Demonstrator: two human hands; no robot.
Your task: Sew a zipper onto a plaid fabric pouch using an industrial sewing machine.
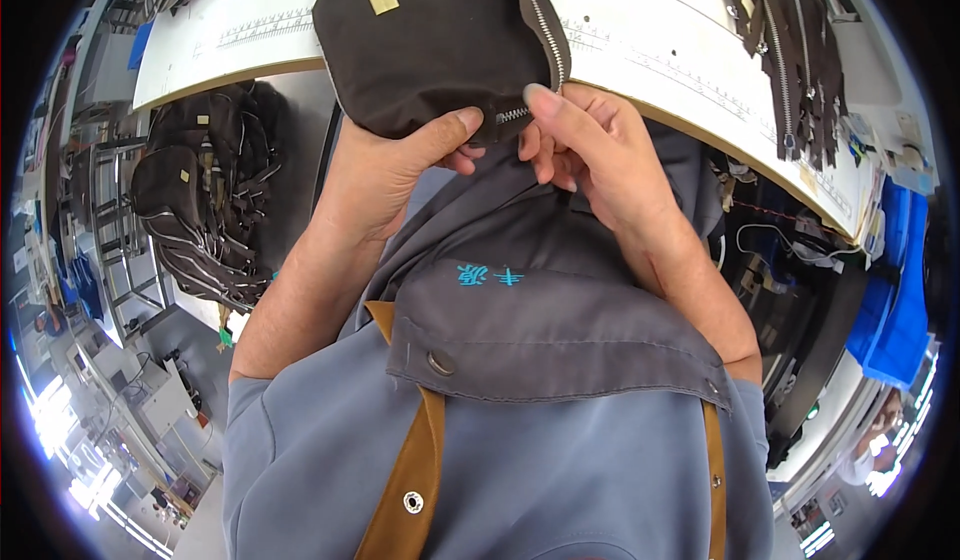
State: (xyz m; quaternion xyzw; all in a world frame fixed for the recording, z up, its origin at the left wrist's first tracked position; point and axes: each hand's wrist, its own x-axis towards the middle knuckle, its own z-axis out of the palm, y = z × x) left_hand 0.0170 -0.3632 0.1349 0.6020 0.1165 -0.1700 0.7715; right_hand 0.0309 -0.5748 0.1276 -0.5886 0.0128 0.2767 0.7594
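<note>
Both hands pinch the brown pouch [430,45] at the tabletop [700,80] edge: left hand [385,175] grips fabric, right hand [590,155] the zipper [535,35] end. Loose fabric could snag there.

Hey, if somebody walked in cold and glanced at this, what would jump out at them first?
Most likely the two hands meeting at the table edge: the left hand and right hand pinch the zipper end of a dark brown fabric pouch lying on the white worktable. Next, a heap of similar dark pouches hangs below the table at left, and loose zippers lie at upper right.
</note>
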